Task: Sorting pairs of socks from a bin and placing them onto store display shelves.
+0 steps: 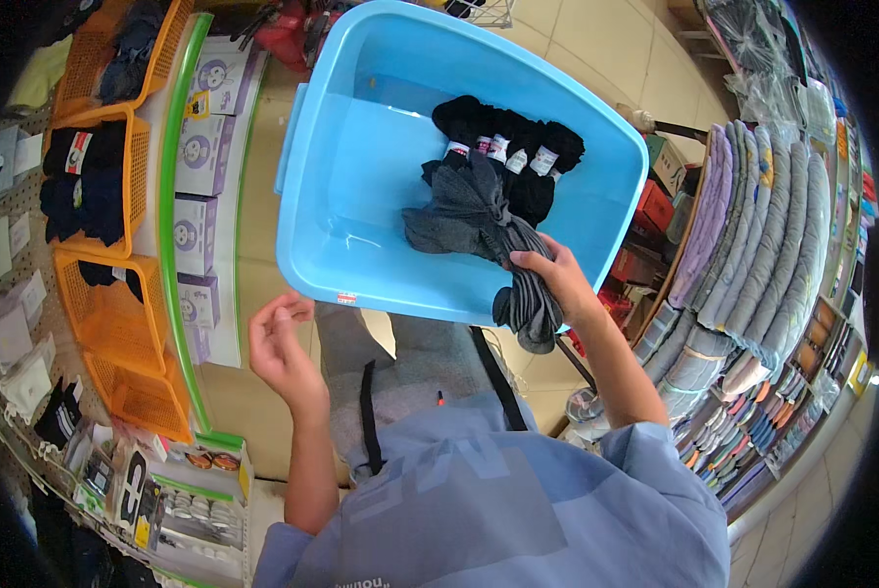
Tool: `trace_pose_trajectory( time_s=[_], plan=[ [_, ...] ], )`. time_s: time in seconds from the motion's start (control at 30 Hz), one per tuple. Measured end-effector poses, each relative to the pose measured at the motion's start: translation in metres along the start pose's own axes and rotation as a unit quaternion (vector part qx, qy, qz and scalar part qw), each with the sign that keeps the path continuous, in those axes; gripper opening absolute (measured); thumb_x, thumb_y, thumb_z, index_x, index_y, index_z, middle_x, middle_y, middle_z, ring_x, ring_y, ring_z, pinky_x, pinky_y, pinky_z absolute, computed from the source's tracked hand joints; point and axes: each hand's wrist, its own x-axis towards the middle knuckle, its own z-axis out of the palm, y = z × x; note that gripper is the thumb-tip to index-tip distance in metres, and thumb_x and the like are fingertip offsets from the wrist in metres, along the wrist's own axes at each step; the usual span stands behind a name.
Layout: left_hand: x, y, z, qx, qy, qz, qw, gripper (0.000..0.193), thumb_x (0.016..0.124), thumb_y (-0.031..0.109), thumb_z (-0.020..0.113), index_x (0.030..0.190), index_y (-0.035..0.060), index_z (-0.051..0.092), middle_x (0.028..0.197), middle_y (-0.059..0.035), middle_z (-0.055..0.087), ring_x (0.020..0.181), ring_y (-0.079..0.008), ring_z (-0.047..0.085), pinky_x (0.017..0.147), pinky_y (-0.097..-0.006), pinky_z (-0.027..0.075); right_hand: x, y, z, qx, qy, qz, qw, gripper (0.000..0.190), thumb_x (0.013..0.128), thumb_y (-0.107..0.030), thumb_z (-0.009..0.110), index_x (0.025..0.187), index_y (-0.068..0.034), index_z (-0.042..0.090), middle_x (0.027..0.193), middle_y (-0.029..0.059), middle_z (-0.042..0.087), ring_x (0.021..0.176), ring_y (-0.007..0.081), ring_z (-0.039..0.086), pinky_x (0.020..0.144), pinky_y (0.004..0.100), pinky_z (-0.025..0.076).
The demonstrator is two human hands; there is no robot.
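Observation:
My right hand (pixel 561 278) is closed around a bundle of dark grey socks (pixel 469 213), some of them striped, tied near the middle. The bundle lies over the near right rim of a large light-blue plastic tub (pixel 381 169). Beyond it in the tub are several bundles of black socks (pixel 509 136) with white paper bands. My left hand (pixel 285 338) holds nothing; its fingers are loosely curled and apart, just outside the tub's near left corner.
At the left stand orange plastic baskets (pixel 116 316), some with dark socks, beside a green-edged shelf (pixel 178 220) with white and purple boxes (pixel 197 154). Folded quilted textiles (pixel 763 235) and rows of slippers (pixel 741 426) fill the shelving at the right. Tiled floor (pixel 601 44) shows beyond the tub.

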Motion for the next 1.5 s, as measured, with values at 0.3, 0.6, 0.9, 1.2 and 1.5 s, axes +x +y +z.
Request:
trace_pose_trajectory(
  time_s=[0.3,0.6,0.9,1.2,1.5],
  plan=[
    [-0.027,0.020,0.034,-0.065,-0.297,-0.095,0.948,0.034,0.101,0.021,0.049,0.123,-0.0042,0.049,0.109,-0.0158,0.063,0.101,-0.0227,0.063,0.087,-0.0355,0.050,-0.049,-0.015,0.062,0.101,-0.105,-0.028,0.989,0.045,0.081,-0.014,0.068,0.120,-0.001,0.049,0.090,0.0077,0.063,0.076,0.0142,0.062,0.070,0.0272,0.052],
    [0.027,0.037,-0.011,-0.445,-0.179,-0.175,0.860,0.055,0.099,0.031,0.051,0.138,-0.0032,0.033,0.137,-0.0226,0.048,0.112,-0.0340,0.061,0.087,-0.0403,0.055,-0.069,-0.004,0.189,0.013,-0.334,-0.031,0.942,0.064,0.079,-0.012,0.075,0.134,-0.001,0.045,0.123,0.0049,0.055,0.116,0.0134,0.051,0.102,0.0285,0.036],
    [0.115,-0.005,-0.169,-0.228,0.151,-0.082,0.958,0.038,0.089,0.016,0.056,0.125,0.0018,0.051,0.105,-0.0136,0.064,0.085,-0.0249,0.065,0.070,-0.0357,0.055,-0.042,0.065,0.343,0.098,-0.382,0.205,0.896,0.041,0.096,-0.021,0.057,0.131,-0.002,0.048,0.108,0.0089,0.064,0.087,0.0196,0.066,0.059,0.0391,0.059],
    [0.223,-0.060,-0.368,-0.226,0.144,-0.178,0.947,0.035,0.088,0.029,0.059,0.110,0.0022,0.061,0.094,-0.0107,0.066,0.076,-0.0221,0.065,0.069,-0.0360,0.055,-0.014,0.104,0.530,0.114,-0.418,0.223,0.873,0.042,0.097,-0.023,0.057,0.127,0.005,0.048,0.114,0.0127,0.062,0.097,0.0238,0.065,0.080,0.0431,0.060],
    [0.303,-0.159,-0.424,-0.106,0.100,-0.250,0.957,0.073,0.081,0.043,0.074,0.134,0.0010,0.046,0.130,-0.0130,0.054,0.111,-0.0255,0.058,0.088,-0.0373,0.052,-0.004,0.125,0.588,0.022,-0.424,0.149,0.893,0.049,0.098,-0.029,0.055,0.131,0.006,0.045,0.124,0.0201,0.057,0.107,0.0302,0.063,0.083,0.0450,0.058]
  ],
)
